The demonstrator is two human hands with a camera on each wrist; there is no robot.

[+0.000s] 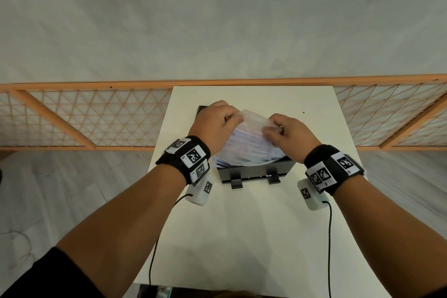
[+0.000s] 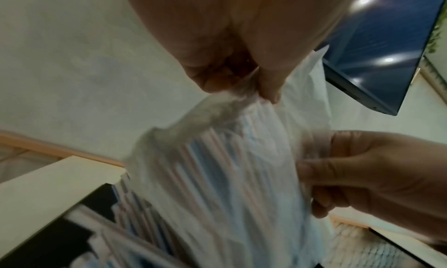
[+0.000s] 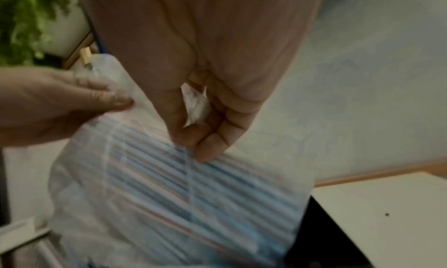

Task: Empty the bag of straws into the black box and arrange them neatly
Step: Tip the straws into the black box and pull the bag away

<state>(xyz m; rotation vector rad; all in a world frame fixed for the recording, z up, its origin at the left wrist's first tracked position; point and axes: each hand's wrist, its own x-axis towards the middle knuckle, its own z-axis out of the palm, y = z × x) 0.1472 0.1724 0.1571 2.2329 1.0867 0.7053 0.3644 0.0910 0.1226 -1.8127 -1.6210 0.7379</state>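
Observation:
A clear plastic bag (image 1: 251,138) full of pale blue, pink and white straws (image 2: 217,176) hangs tilted over the black box (image 1: 256,173) on the white table (image 1: 242,237). Its open end points down into the box, where some straws (image 2: 125,214) lie. My left hand (image 1: 217,121) pinches the bag's upper left corner. My right hand (image 1: 285,133) pinches the upper right corner, with crumpled film (image 3: 196,104) between thumb and fingers. In the right wrist view the straws (image 3: 205,192) show through the film as blurred stripes.
The black box carries two clips (image 1: 254,180) on its near wall. An orange lattice rail (image 1: 96,116) runs behind the table. A dark screen (image 2: 387,48) hangs on the wall. Cables (image 1: 329,237) trail from both wrist units along the table's sides.

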